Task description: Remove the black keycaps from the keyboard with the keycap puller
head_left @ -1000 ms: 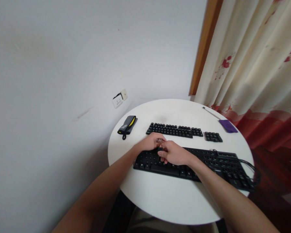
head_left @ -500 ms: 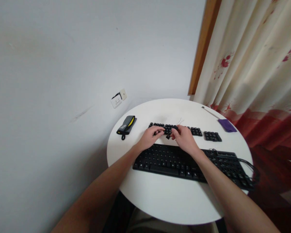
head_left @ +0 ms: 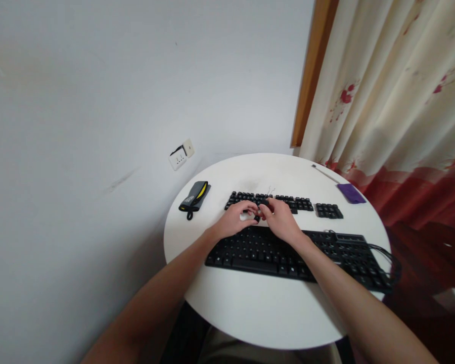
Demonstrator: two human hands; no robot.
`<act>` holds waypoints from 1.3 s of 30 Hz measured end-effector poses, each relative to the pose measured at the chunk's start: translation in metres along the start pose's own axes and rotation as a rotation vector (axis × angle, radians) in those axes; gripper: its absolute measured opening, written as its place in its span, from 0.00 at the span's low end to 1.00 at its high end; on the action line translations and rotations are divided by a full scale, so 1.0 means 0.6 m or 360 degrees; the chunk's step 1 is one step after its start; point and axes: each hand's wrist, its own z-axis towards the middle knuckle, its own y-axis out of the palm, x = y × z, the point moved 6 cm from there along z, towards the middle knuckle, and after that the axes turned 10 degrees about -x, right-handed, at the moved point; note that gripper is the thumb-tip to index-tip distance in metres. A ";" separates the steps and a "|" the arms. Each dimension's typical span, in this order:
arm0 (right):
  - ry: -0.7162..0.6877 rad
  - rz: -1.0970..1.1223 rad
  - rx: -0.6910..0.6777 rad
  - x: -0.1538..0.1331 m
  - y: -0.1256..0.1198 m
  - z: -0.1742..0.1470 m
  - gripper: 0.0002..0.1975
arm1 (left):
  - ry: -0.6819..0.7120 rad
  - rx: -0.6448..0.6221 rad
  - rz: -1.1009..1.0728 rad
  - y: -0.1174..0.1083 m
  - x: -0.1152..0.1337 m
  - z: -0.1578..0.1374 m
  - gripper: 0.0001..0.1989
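A small black keycap [head_left: 257, 218] is between my two hands, at the thumb tip of my left hand [head_left: 233, 218], whose fingers curl round in a pinch. My right hand [head_left: 279, 217] is closed around the dark handle of a wire keycap puller. The puller's thin wire prongs [head_left: 271, 190] stick up past the fingers, away from me. Fingertips of both hands meet or nearly meet. Below them lies a black keyboard [head_left: 246, 263] with most keycaps off its upper rows; the bottom row still bears keys. Behind the hands are rows of loose black keycaps [head_left: 303, 203], partly hidden.
A separate block of keycaps [head_left: 328, 211] sits at the right. A grey and yellow pouch [head_left: 195, 196] lies at the left of the round white table [head_left: 250, 318]. At the right are a purple cloth [head_left: 351, 193], a thin stick [head_left: 325, 173] and the keyboard's coiled cable [head_left: 392, 263].
My hands have come together. The right hand moved left with the keycap puller, and the keycap that hung by it is now at my left fingertips. The view shifted slightly.
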 end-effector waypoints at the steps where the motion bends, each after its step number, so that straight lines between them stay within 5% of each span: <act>1: -0.0003 -0.0011 0.0003 0.001 0.001 0.000 0.12 | -0.0003 -0.0015 -0.0028 0.002 -0.001 0.000 0.15; 10: 0.0172 0.0290 -0.0126 0.025 0.027 0.004 0.12 | 0.0040 0.0044 0.0175 0.003 -0.001 -0.001 0.11; 20: 0.0135 0.0142 -0.0019 0.016 0.008 0.005 0.14 | 0.0362 -0.0023 0.0568 0.005 0.031 0.000 0.08; 33: 0.0105 0.0020 -0.0057 0.010 0.011 0.001 0.13 | 0.0176 -0.0023 0.0452 0.004 0.027 -0.005 0.07; 39: 0.0163 0.0146 0.0196 0.031 -0.014 0.007 0.14 | 0.0136 0.0055 0.0581 -0.044 0.029 0.027 0.07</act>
